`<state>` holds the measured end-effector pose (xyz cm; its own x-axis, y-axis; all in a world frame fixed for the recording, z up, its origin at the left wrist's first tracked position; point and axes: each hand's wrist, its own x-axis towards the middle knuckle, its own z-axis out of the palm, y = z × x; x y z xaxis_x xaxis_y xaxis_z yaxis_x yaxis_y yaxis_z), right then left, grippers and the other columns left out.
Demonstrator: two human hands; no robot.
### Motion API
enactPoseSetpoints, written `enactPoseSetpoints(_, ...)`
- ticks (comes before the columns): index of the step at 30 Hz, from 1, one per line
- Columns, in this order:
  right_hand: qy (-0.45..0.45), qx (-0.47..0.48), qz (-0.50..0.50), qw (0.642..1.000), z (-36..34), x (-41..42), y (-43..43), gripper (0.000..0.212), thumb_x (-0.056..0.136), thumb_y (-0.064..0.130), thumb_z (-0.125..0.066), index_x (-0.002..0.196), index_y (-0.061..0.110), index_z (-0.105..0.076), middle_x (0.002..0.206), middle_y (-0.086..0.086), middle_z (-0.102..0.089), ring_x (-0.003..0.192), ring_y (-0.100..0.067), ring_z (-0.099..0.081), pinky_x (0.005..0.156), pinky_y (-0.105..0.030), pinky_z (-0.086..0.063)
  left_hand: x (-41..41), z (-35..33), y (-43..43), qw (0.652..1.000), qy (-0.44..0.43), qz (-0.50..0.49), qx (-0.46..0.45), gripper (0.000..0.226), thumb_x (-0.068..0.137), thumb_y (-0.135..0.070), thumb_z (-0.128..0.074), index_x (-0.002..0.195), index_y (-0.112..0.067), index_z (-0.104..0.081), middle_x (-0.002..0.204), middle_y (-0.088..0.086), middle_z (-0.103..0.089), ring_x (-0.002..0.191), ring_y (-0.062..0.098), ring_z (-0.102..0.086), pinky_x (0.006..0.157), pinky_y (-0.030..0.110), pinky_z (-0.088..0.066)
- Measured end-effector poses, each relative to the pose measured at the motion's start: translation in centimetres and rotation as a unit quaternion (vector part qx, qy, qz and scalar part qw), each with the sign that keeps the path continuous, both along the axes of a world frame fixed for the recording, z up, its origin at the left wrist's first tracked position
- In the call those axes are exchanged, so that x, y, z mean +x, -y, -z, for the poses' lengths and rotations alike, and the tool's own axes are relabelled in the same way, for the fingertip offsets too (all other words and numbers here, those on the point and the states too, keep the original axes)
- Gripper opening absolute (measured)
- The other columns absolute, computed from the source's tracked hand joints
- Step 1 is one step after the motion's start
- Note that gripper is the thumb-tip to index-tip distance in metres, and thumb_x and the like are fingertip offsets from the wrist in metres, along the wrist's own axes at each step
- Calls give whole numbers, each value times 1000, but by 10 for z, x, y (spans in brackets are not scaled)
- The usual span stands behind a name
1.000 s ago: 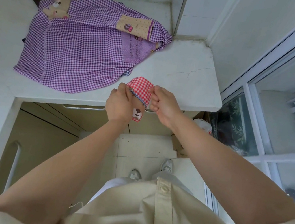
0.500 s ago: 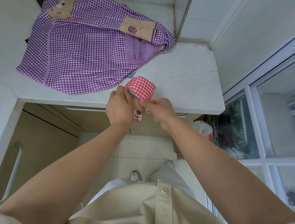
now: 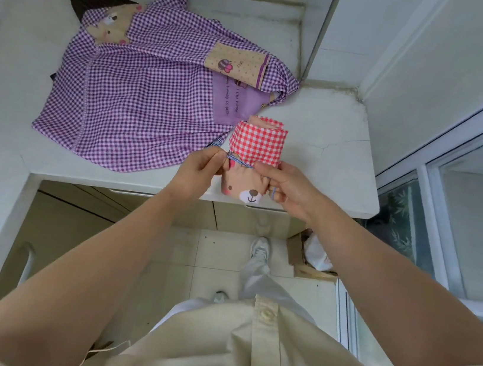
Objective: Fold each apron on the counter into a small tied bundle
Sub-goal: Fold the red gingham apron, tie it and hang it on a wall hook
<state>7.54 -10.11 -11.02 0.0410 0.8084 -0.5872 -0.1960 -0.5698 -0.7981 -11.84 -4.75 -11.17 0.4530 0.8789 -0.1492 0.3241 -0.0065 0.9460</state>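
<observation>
the red checked bundle [image 3: 256,147] is up at the front edge of the counter [image 3: 329,164], just beside the near corner of the purple apron [image 3: 140,100], and i cannot tell if it sits on the top or is held a little above it. it is rolled small, with a bear face [image 3: 245,189] on the end that points to the person. a thin blue striped string [image 3: 238,161] goes round its middle. the left hand [image 3: 196,173] has its fingers curled, and finger and thumb pinch one end of the string on the left side of the roll. the right hand [image 3: 289,189] is curled too; its fingertips press on the roll right by the string, and a bit of blue string shows between its fingers, so i think it holds the other end. this looks like the tying step. to do it well, i would pull both ends out to the sides at the same time, nice and even, so the knot slides down snug in the middle. keep a finger on the roll so it does not pop open. do not tug too hard or the cloth may squash out of one end. the purple apron lies spread out, not yet folded
</observation>
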Motion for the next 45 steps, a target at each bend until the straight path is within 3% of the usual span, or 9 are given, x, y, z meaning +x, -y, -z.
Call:
enactPoseSetpoints(3,11,21,-36,999,-3,18,-27,15,94,23,-63,80,21,-60,51,9,-41,45,-3,-24,45,-19,-13,8,3,-28,999,-46,-8,17,30,103,-15,-43,78,-14,-59,80,0,-62,83,14,-59,68,19,-49)
enactPoseSetpoints(7,25,20,-64,997,-7,39,-66,27,94,25,-63,68,19,-58,48,8,-41,41,-3,-25,41,-16,-17,35,0,-56,993,-80,-76,48,30,99,-13,-46,72,-10,-60,66,-5,-61,64,6,-53,63,29,-50)
enactPoseSetpoints(13,15,-25,-67,997,-5,74,-105,32,95,27,-61,68,17,-48,40,11,-35,36,-4,-23,43,-19,-12,63,-7,-96,970,71,-166,-164,33,97,-9,-47,65,-11,-52,56,-2,-51,53,12,-40,52,25,-31)
enactPoseSetpoints(17,-7,-76,-73,994,2,94,-124,34,95,27,-61,66,23,-43,42,12,-25,37,-4,-16,45,-21,-9,85,0,-114,942,128,-224,-215,30,99,-10,-47,70,-9,-56,72,2,-68,70,15,-61,72,28,-49)
enactPoseSetpoints(27,46,-130,-173,975,6,113,-159,29,93,32,-64,68,23,-51,42,11,-25,40,-4,-15,45,-20,-11,106,12,-126,909,153,-304,-239,33,96,-4,-48,63,-10,-51,62,1,-64,56,12,-61,64,28,-47)
enactPoseSetpoints(33,54,-150,-186,970,20,103,-158,17,93,34,-63,83,21,-62,42,12,-28,40,-5,-18,48,-22,-11,111,4,-135,945,174,-145,-234,33,98,-7,-45,67,-9,-57,92,12,-72,72,18,-62,70,27,-53)
enactPoseSetpoints(38,93,-161,-168,968,31,102,-150,27,91,30,-66,71,16,-55,50,4,-32,37,-5,-22,35,-17,-19,118,12,-137,970,80,-57,-222,28,104,-16,-40,80,-10,-53,76,-6,-72,74,11,-63,79,29,-51)
enactPoseSetpoints(42,259,-30,-113,959,30,97,-150,26,81,20,-78,82,12,-53,66,7,-52,49,-2,-50,50,-20,-38,125,13,-141,978,48,-17,-201,29,105,-14,-36,80,-11,-51,66,-13,-67,68,5,-60,73,23,-50)
enactPoseSetpoints(45,453,80,-154,874,22,91,-146,37,82,22,-73,102,17,-42,74,10,-50,66,-14,-54,58,-28,-37,132,13,-148,982,36,14,-186,28,105,-16,-37,82,-9,-51,75,-1,-63,73,14,-59,72,26,-49)
